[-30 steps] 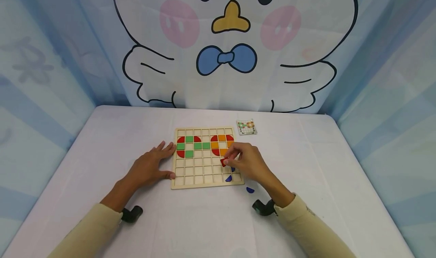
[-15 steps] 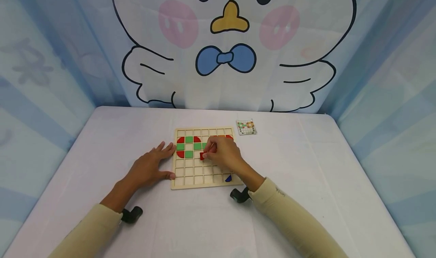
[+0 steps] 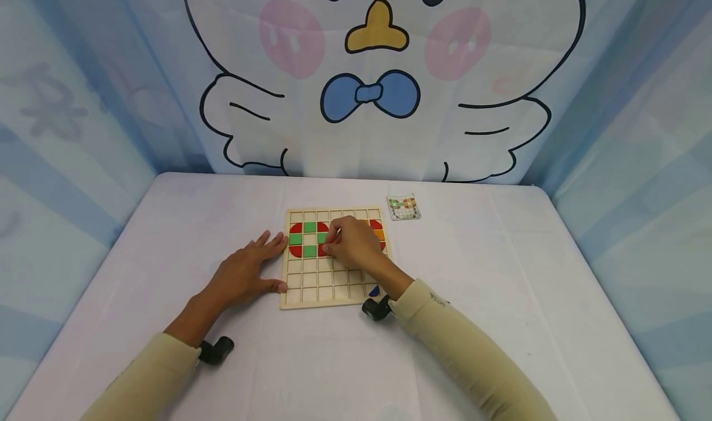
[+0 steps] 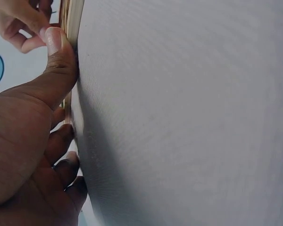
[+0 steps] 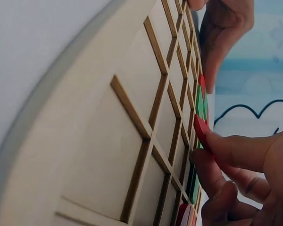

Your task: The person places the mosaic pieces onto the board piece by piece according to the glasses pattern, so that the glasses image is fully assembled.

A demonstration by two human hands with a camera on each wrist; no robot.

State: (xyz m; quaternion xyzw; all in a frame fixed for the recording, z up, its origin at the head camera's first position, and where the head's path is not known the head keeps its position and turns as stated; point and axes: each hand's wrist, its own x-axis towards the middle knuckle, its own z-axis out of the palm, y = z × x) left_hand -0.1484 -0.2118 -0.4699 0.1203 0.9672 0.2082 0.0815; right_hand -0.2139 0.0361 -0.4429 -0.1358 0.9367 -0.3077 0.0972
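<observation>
A wooden grid board (image 3: pixel 325 279) lies on the white table, with red and green tiles set in its left cells and red and orange ones at the right. My right hand (image 3: pixel 356 243) pinches a red tile (image 5: pixel 201 130) between thumb and finger, over a cell at the lower right of the red and green group. In the right wrist view that tile is tilted against the grid. My left hand (image 3: pixel 240 274) rests against the board's left edge with fingers spread, its thumb (image 4: pixel 61 61) touching the rim. The right hand hides part of the orange group.
A small printed card (image 3: pixel 403 207) with a coloured pattern lies behind the board's right corner. A blue piece (image 3: pixel 374 291) sits at the board's lower right, beside my right wrist. A curtain with a cartoon bird (image 3: pixel 367 143) hangs behind the table.
My right hand has moved left across the board with the red tile, from the right side to the red and green group. My left hand has stayed in place.
</observation>
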